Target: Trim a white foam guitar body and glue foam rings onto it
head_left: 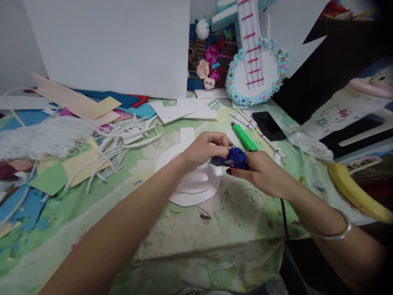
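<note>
My right hand (267, 172) is wrapped around a blue hot glue gun (238, 157) with a small red light; a black cord runs down below that wrist. My left hand (205, 149) has its fingers curled together at the glue gun's left end. Whatever those fingers pinch, if anything, is too hidden to make out. Beneath both hands lies a white guitar-shaped cut-out (196, 198) of layered round pieces, with a short white strip as its neck (187, 135). The left hand and forearm cover part of it.
Beyond my right hand lie a green cutter (245, 137), several markers (242, 121) and a phone (269, 125). A banana (357, 192) rests at the right edge. White cords (116, 151) and coloured paper (50, 176) crowd the left. A decorated model guitar (258, 69) leans behind.
</note>
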Tool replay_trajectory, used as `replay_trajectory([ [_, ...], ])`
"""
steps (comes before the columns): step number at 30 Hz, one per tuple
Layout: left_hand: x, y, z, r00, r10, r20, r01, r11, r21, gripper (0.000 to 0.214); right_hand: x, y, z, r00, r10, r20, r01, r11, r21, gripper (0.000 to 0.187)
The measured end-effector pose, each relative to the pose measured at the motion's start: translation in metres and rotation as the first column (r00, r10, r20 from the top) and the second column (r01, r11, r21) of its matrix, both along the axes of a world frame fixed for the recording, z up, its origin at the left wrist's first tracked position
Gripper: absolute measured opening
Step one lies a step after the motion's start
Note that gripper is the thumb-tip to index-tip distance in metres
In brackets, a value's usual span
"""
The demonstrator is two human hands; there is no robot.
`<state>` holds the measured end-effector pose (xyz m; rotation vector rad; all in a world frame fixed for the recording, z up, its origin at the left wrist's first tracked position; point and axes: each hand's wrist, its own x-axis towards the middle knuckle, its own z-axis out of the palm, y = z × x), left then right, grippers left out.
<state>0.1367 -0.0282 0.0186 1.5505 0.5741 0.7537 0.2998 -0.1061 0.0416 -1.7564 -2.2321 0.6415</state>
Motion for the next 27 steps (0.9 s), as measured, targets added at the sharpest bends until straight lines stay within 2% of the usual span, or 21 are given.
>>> replay_trajectory([
  [14, -0.007, 0.001, -0.003, 1.0, 0.002, 0.012, -0.002, 1.0, -0.031, 0.006, -0.007, 0.003, 0.0, 0.998, 0.036, 0.053, -0.037, 0.999, 0.027, 0.028],
  [27, -0.002, -0.005, -0.006, 1.0, -0.025, 0.016, 0.025, 0.999, -0.026, 0.006, -0.001, -0.01, 0.002, 0.998, 0.043, 0.043, -0.043, 0.999, 0.019, 0.021],
])
